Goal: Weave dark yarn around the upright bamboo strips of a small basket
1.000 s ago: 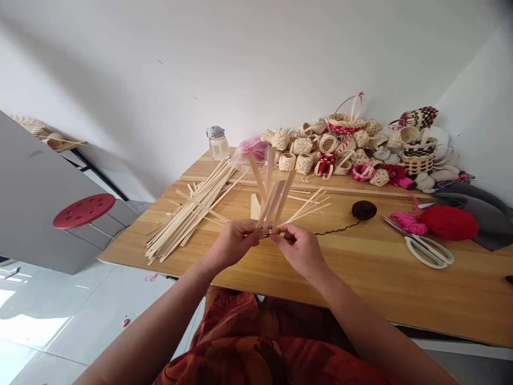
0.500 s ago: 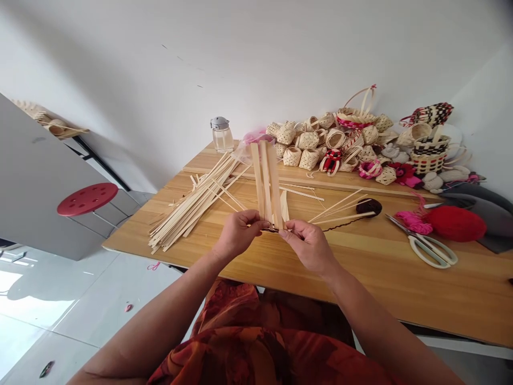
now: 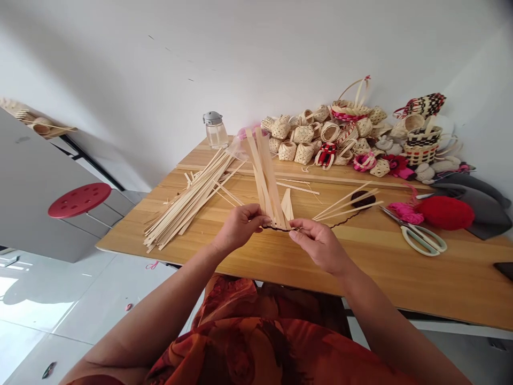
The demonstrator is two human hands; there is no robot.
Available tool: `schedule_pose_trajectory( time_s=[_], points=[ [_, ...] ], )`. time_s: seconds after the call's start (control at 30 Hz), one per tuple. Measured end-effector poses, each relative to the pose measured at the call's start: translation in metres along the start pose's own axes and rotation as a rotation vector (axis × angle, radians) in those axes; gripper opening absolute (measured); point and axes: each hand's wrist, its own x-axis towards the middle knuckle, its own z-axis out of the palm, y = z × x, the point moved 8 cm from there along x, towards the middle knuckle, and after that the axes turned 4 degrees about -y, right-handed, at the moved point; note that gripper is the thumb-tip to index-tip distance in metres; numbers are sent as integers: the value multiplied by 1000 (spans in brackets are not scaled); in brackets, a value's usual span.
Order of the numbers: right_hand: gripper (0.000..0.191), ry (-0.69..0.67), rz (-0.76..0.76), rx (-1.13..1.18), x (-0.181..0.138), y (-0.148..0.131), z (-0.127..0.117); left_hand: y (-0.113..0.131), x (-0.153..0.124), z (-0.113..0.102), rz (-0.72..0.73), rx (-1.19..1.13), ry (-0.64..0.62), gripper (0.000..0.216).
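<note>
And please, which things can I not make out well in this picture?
In the head view:
pale strips: gripped corner hidden by the left hand
dark yarn ball: partly behind thin strips
dark object, right: cut off by the picture's edge
floor item, lower left: too small to identify

L hand (image 3: 239, 227) + R hand (image 3: 319, 244) hold strips (image 3: 271, 184) (dk yarn (image 3: 277, 229) at base).

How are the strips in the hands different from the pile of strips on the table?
The held strips stick up between the left hand and right hand, while the strip pile lies on the table. The held strips look wider; those in the strip pile look narrower. Dark yarn runs along the bottom of the held strips, but none shows on the strip pile. Both are long and pale.
</note>
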Motion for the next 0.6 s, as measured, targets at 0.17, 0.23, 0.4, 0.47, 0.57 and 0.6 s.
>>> schedule_pose_trajectory(
  time_s=[0.17, 0.23, 0.4, 0.47, 0.57, 0.6],
  points=[
    [27, 112, -120, -248, -5, -21, -13, 1, 2, 4, -4, -114, -71, 23],
    [26, 141, -133, -275, -5, -22, -14, 2, 0, 8, 11, -159, -96, 25],
    [25, 191, -114, -260, -5, -17, -12, 4, -4, 21, 46, -259, -174, 34],
    [24, 173, -100, -248, -5, -14, -7, 0, -3, 24, 21, -250, -159, 34],
    [22, 151, -139, -226, -5, -13, 1, -11, -2, 24, -57, -249, -66, 33],
    [22, 149, -157, -213, -4, -12, 2, -14, -1, 24, -72, -256, -39, 33]
  ],
)
